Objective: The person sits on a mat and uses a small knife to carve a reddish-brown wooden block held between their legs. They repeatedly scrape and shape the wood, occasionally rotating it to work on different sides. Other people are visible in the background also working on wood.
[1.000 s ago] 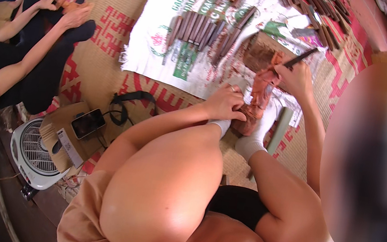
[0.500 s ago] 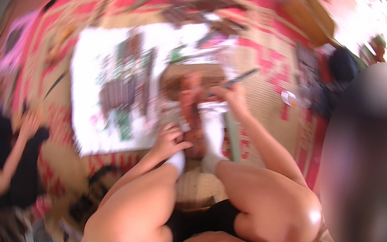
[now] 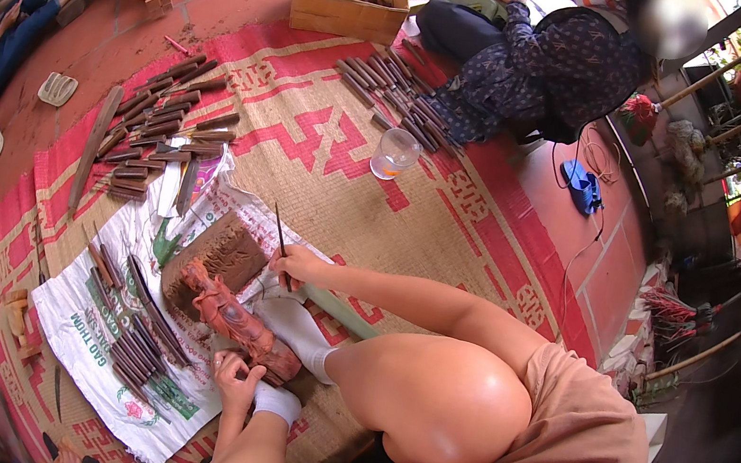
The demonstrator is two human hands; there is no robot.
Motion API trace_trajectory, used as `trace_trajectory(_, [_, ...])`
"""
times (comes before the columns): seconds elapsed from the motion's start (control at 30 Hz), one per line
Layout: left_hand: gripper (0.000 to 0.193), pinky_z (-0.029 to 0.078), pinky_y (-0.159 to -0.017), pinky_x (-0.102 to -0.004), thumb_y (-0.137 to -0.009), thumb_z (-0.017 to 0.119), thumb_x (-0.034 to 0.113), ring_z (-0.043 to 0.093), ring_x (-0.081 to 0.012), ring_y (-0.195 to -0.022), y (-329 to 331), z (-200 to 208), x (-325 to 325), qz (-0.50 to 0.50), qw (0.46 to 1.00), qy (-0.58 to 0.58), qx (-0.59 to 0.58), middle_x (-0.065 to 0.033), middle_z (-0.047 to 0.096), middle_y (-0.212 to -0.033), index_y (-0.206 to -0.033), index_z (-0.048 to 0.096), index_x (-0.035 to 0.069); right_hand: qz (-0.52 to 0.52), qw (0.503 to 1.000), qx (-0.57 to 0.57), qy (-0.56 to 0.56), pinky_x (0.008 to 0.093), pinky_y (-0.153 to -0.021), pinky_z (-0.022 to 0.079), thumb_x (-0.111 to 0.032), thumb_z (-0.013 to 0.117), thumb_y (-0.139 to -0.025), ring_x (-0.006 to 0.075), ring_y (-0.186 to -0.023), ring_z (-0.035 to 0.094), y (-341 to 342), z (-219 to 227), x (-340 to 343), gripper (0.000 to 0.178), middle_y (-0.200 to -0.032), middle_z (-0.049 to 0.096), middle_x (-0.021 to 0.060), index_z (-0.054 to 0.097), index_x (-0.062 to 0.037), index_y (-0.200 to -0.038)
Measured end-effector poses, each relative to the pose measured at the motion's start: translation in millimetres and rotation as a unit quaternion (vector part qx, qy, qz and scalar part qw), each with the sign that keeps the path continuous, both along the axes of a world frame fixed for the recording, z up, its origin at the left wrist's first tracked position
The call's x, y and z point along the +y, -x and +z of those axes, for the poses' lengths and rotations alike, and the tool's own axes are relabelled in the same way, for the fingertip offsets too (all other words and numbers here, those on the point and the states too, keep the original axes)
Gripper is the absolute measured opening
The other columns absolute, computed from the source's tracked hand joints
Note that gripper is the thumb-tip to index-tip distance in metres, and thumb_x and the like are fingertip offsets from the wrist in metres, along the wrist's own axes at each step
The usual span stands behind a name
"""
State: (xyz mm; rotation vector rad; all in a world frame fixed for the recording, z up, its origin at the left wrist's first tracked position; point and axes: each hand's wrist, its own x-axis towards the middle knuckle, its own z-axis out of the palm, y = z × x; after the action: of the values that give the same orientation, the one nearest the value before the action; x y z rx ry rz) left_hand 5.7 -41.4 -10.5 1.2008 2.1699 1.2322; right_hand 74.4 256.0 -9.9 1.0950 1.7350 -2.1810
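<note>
"Since containers go first, what's at the far side?"

"Cardboard box [image 3: 345, 19], open top, at the far edge of the patterned mat [image 3: 318, 195]. Dark brown stuff inside, too small to name. Person in a dark patterned shirt [image 3: 562, 69] sits just right of it."

"Any other container?"

"Clear cup [image 3: 395, 155] on the mat, looks upright, near the far-right pile of dark sticks [image 3: 409, 103]. Orange patch low on it; can't tell if that's contents or print."

"OK, hands?"

"Right hand [image 3: 294, 263]: closed round a slim dark tool [image 3: 280, 226], tip pointing far. It's just right of the wooden block [image 3: 224, 253]."

"Left?"

"Left hand [image 3: 235, 382]: fingers bent, at the near end of the carved figure [image 3: 238, 317]. Can't tell if it's gripping or only resting there."

"Figure's position?"

"Reddish-brown, leaning, far end over the block, near end between the white-socked feet [image 3: 289, 330]."

"What's left of that?"

"White printed sack [image 3: 79, 293], spread flat, row of dark tools [image 3: 149, 352] on top. Second pile of dark sticks [image 3: 151, 132] past its far end, beside a long wooden strip [image 3: 93, 152]."
</note>
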Motion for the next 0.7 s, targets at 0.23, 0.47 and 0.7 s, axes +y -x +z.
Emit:
trace_trajectory(0.23, [0.052,0.039,-0.079,-0.0418,-0.068,0.08,0.039,0.047,-0.0314,-0.083,7.7,8.5,-6.0,0.001,1.0,0.005,0.015,-0.0101,0.047,-0.068,-0.059,0.043,0.003,0.061,0.998,0.01,0.003,0.0283,-0.038,0.046,-0.018,0.054,-0.092,0.018,-0.046,0.062,-0.3,4.5,-9.5,0.02,-0.07,0.067,0.0121,0.054,0.0007,-0.097])
trace_trajectory(0.47, [0.053,0.039,-0.081,-0.0414,-0.068,0.08,0.04,0.048,-0.0314,-0.086,3.8,19.0,-5.5,0.024,0.999,0.012,0.024,-0.0106,0.05,-0.07,-0.059,0.044,0.002,0.077,0.997,0.02,0.001,0.0293,-0.037,0.049,-0.016,0.056,-0.091,0.0195,-0.046,0.063,-0.5,13.1,-6.7,0.018,-0.07,0.067,0.0132,0.054,0.0018,-0.093])
trace_trajectory(0.7, [0.048,0.039,-0.081,-0.0432,-0.069,0.08,0.035,0.048,-0.033,-0.087,-1.4,16.1,-4.2,0.022,0.999,-0.003,0.039,-0.0106,0.051,-0.073,-0.062,0.044,0.004,0.08,0.996,0.02,-0.03,0.0296,-0.036,0.049,-0.016,0.057,-0.091,0.0193,-0.045,0.062,-3.8,11.6,-6.2,0.019,-0.068,0.067,0.0132,0.055,0.0028,-0.091])
